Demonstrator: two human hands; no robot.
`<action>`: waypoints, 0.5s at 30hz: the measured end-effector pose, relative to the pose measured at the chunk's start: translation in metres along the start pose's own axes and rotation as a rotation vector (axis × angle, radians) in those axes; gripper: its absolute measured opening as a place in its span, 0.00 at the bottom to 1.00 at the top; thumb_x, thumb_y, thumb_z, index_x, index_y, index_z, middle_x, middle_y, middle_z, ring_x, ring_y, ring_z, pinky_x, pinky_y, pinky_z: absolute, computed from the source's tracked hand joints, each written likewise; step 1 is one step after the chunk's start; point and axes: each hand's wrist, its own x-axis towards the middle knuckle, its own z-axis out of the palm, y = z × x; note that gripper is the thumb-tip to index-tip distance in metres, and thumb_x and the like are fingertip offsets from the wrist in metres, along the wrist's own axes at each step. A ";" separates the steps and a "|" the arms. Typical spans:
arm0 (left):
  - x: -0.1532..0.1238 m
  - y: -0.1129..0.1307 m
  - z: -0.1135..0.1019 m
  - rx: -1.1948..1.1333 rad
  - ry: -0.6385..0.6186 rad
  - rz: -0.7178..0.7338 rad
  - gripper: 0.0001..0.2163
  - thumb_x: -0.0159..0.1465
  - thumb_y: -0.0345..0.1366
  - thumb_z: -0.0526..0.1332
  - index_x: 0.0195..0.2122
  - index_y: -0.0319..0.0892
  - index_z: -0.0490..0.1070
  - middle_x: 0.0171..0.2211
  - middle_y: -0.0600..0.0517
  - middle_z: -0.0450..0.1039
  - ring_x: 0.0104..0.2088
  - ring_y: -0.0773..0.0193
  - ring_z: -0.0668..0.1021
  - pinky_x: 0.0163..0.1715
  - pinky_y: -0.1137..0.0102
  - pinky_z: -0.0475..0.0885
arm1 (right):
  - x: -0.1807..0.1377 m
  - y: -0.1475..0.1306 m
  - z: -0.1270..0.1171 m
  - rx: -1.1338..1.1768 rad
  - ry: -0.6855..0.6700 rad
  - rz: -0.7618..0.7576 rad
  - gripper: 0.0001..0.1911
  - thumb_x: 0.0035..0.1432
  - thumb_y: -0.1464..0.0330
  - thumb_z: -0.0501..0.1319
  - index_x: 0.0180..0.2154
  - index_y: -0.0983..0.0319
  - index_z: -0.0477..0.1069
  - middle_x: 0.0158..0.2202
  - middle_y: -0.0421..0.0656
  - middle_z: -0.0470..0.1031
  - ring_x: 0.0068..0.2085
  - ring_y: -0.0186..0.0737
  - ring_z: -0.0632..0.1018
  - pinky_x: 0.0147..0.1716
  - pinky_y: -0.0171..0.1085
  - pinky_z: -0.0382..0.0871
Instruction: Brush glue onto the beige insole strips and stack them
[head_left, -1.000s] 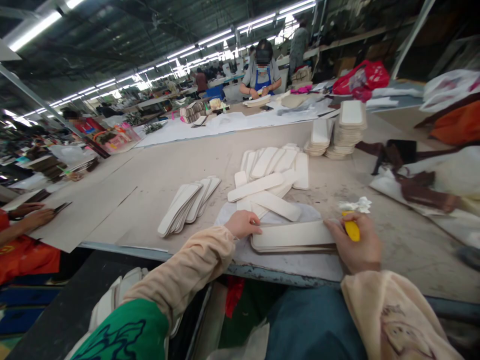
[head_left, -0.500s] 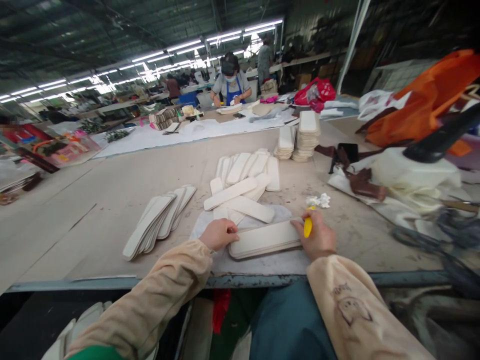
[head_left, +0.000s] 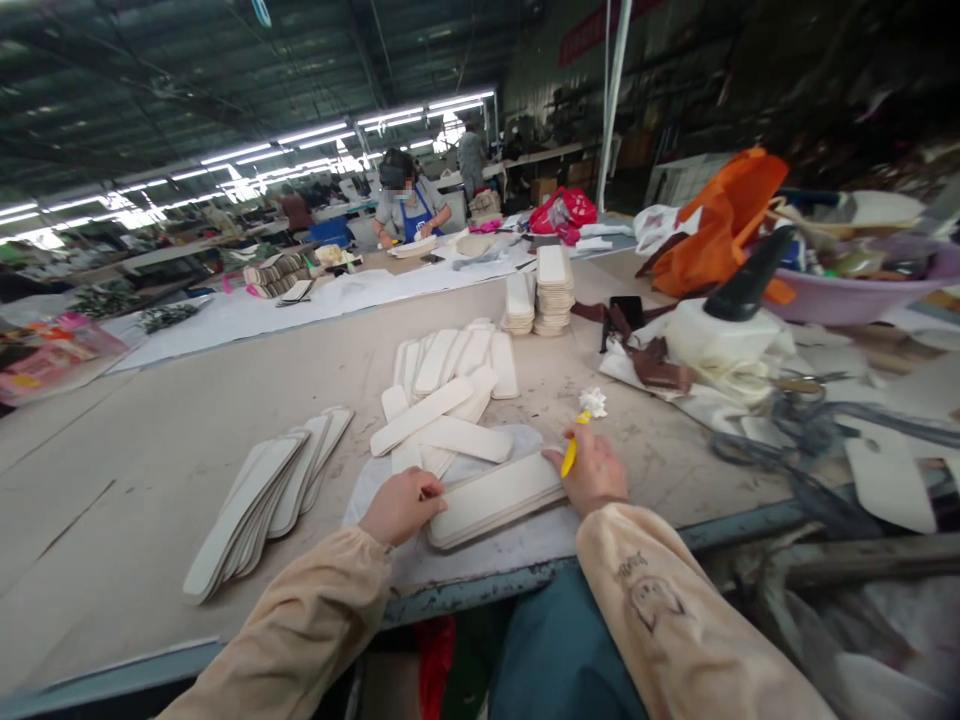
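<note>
A small stack of long, off-white, round-cornered strips (head_left: 499, 495) lies on a pale sheet at the table's near edge. My left hand (head_left: 403, 502) pinches the left end of the stack, thumb and fingers closed. At the other end my right hand (head_left: 596, 470) closes round a yellow-handled tool (head_left: 571, 452), its fingertips touching the top strip's corner. A crumpled white lump (head_left: 593, 402) sits by the tool's far tip; whether they are joined I cannot tell. Just beyond the stack, loose strips (head_left: 421, 415) lie crossed over one another.
Fanned strips (head_left: 247, 505) lie to the left, and tall piles of strips (head_left: 553, 290) stand farther back. On the right are a white container with a black top (head_left: 739, 320), scissors (head_left: 806, 384), an orange bag (head_left: 720, 225) and a lilac basin (head_left: 847, 295). A co-worker (head_left: 411, 205) sits opposite.
The view has swung to the right, so the table's contents appear farther left and the basin has come into sight. Both hands keep their places at the stack's ends.
</note>
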 end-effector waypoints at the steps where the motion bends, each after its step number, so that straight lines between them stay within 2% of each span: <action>1: 0.000 0.000 0.000 0.005 0.001 0.002 0.04 0.57 0.36 0.64 0.32 0.44 0.76 0.33 0.52 0.73 0.33 0.63 0.76 0.34 0.69 0.66 | 0.000 0.000 -0.001 0.017 0.026 -0.018 0.11 0.60 0.60 0.59 0.42 0.58 0.66 0.36 0.49 0.76 0.42 0.52 0.75 0.41 0.45 0.68; 5: -0.001 0.001 0.001 0.021 0.012 -0.004 0.03 0.57 0.36 0.63 0.32 0.44 0.74 0.34 0.52 0.71 0.32 0.64 0.75 0.34 0.69 0.65 | -0.006 -0.001 -0.003 0.142 0.107 -0.097 0.13 0.60 0.60 0.59 0.45 0.58 0.63 0.46 0.49 0.76 0.47 0.52 0.74 0.48 0.48 0.67; 10: -0.002 0.006 0.001 0.025 0.054 -0.004 0.03 0.55 0.33 0.63 0.31 0.42 0.72 0.33 0.52 0.71 0.33 0.62 0.74 0.35 0.68 0.65 | -0.014 -0.004 -0.006 0.240 0.073 -0.060 0.17 0.57 0.59 0.62 0.44 0.57 0.62 0.50 0.48 0.75 0.52 0.52 0.73 0.51 0.49 0.68; 15: -0.009 0.011 -0.003 -0.211 0.116 0.012 0.02 0.55 0.33 0.60 0.28 0.43 0.68 0.25 0.56 0.69 0.29 0.64 0.71 0.31 0.70 0.63 | -0.013 -0.001 -0.018 0.363 0.119 -0.022 0.17 0.56 0.58 0.61 0.43 0.56 0.59 0.55 0.48 0.73 0.53 0.53 0.74 0.50 0.50 0.69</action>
